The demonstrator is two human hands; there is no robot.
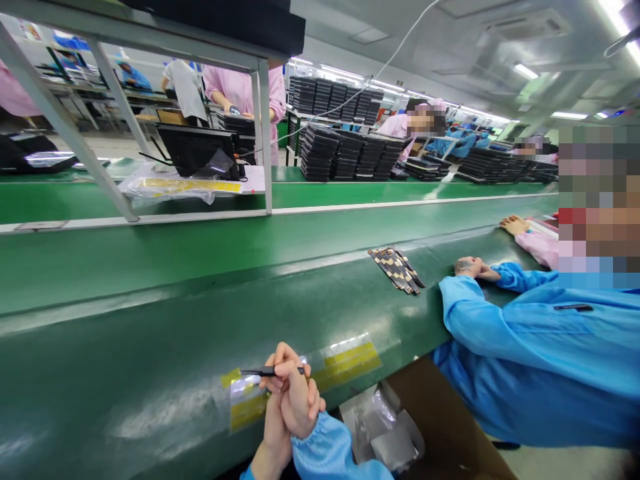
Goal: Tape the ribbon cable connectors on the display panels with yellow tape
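Observation:
My right hand (290,370) is closed round a pair of black tweezers (260,371), whose tips point left. My left hand (274,417) crosses behind it and appears wrapped about the right hand near the wrist, its fingertips showing at the right side. Both hands rest near the front edge of the green work surface (175,347). Beneath and beside them lie clear sheets with yellow strips, one sheet (247,407) at the left and another sheet (353,360) at the right. The hands partly cover these sheets.
A pile of black-and-gold flat strips (397,269) lies farther along the bench. A co-worker in blue (530,353) sits at the right with hands together. Below the edge stands a cardboard box (440,420) with clear plastic. Metal shelf posts (265,140) rise ahead, before stacked black trays (345,153).

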